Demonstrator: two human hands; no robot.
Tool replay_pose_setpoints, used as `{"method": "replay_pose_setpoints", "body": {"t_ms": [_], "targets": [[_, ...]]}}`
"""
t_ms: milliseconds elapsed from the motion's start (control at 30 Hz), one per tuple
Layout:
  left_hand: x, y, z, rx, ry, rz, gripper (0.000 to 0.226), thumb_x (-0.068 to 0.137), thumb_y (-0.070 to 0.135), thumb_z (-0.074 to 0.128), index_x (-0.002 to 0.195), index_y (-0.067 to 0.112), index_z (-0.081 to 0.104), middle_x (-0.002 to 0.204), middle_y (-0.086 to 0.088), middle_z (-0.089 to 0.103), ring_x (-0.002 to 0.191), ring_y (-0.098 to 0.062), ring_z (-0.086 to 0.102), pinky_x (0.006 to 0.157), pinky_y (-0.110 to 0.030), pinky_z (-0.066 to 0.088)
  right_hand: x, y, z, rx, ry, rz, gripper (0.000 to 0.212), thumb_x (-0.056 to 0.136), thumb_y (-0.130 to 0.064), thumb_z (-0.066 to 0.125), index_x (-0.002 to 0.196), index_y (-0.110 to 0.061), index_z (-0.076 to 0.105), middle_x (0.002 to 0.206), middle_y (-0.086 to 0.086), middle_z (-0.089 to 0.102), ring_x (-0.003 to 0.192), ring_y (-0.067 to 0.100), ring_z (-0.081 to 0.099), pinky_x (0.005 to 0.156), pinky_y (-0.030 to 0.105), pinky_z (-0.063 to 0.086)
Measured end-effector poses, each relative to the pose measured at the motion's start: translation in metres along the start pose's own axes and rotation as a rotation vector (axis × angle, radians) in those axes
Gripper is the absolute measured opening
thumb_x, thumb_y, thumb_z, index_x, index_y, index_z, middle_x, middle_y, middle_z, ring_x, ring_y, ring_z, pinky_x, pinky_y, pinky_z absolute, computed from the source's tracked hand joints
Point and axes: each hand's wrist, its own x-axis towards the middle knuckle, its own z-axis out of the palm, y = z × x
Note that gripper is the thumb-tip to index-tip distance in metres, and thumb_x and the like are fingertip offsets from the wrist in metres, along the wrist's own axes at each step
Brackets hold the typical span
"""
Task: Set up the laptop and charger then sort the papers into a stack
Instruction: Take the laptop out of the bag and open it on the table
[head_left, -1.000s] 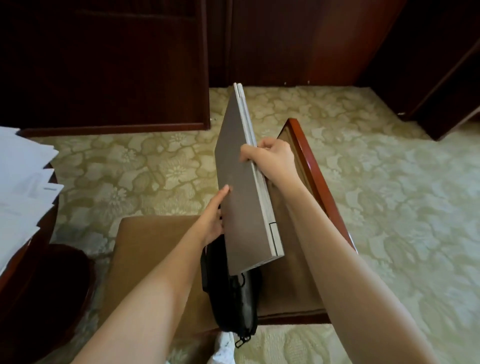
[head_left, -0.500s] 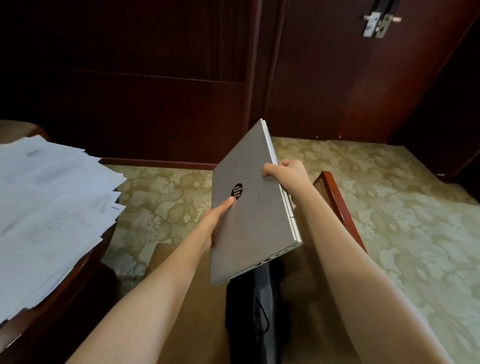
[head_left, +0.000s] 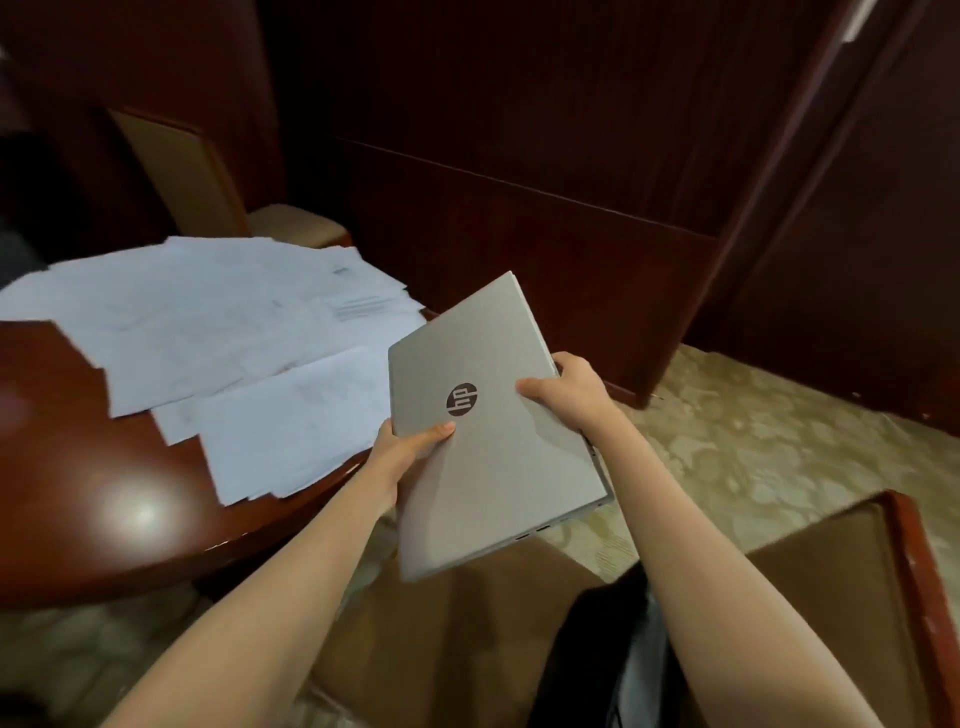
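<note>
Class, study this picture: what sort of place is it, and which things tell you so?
Probably an office or meeting room, perhaps in a hotel: dark wood panelling, a polished wooden table strewn with papers, and upholstered wooden chairs on patterned carpet.

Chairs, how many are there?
2. The far chair stands behind the table, beyond the papers; the near chair is below the laptop, holding a black bag. More may be hidden outside view.

Silver laptop (head_left: 493, 441), white papers (head_left: 234, 332), reddish-brown table (head_left: 78, 467), green floral-patterned carpet (head_left: 753, 467)
</note>
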Motion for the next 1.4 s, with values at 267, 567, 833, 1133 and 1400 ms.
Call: {"method": "replay_pose_setpoints", "body": {"t_ms": [267,567,833,1133,1400], "targets": [[-0.015,0.013,-0.127,-0.128,0.26,0.096,0.114,0.022,0.042,0.094,0.124,0.014,0.052,0.115,-0.007,0.067,0.1,-0.025,0.067,0.088,-0.043,0.054,0.026,-0.061,0.115,0.15,-0.224,-0.026,0.025,0.067,-0.01,0.068,0.091,-0.015,0.061,0.098,0.01,0.069,0.091,0.031,0.068,0.084,0.044,0.055],[-0.045,0.032,-0.269,-0.121,0.476,0.067,0.074,0.064,0.005,0.083,0.126,0.01,0.043,0.118,-0.007,0.062,0.104,-0.025,0.06,0.077,-0.031,0.05,0.035,-0.115,0.264,0.229,-0.395,-0.03,0.02,0.063,-0.008,0.062,0.08,-0.019,0.062,0.098,0.013,0.07,0.092,0.034,0.067,0.088,0.05,0.053],[-0.068,0.046,-0.382,-0.108,0.584,0.051,0.066,0.072,0.001,0.077,0.125,0.013,0.04,0.112,-0.002,0.059,0.087,-0.014,0.057,0.07,-0.025,0.044,0.021,-0.17,0.379,0.217,-0.486,-0.002,0.026,0.081,0.004,0.056,0.104,-0.007,0.062,0.106,0.013,0.067,0.099,0.031,0.065,0.094,0.044,0.051],[-0.071,0.038,-0.448,-0.112,0.715,0.013,0.064,0.075,-0.009,0.071,0.124,0.012,0.035,0.121,-0.007,0.054,0.103,-0.022,0.053,0.085,-0.028,0.04,0.027,-0.19,0.463,0.081,-0.615,-0.028,0.038,0.088,0.003,0.051,0.125,-0.004,0.053,0.12,0.012,0.062,0.107,0.03,0.06,0.092,0.034,0.048],[-0.051,0.018,-0.493,-0.094,0.756,-0.101,0.062,0.072,-0.008,0.073,0.114,0.015,0.034,0.126,-0.01,0.055,0.115,-0.026,0.053,0.093,-0.032,0.042,0.051,-0.184,0.516,-0.038,-0.756,-0.033,0.042,0.092,0.0,0.046,0.134,-0.007,0.049,0.13,0.01,0.056,0.109,0.025,0.055,0.085,0.026,0.04]]}}
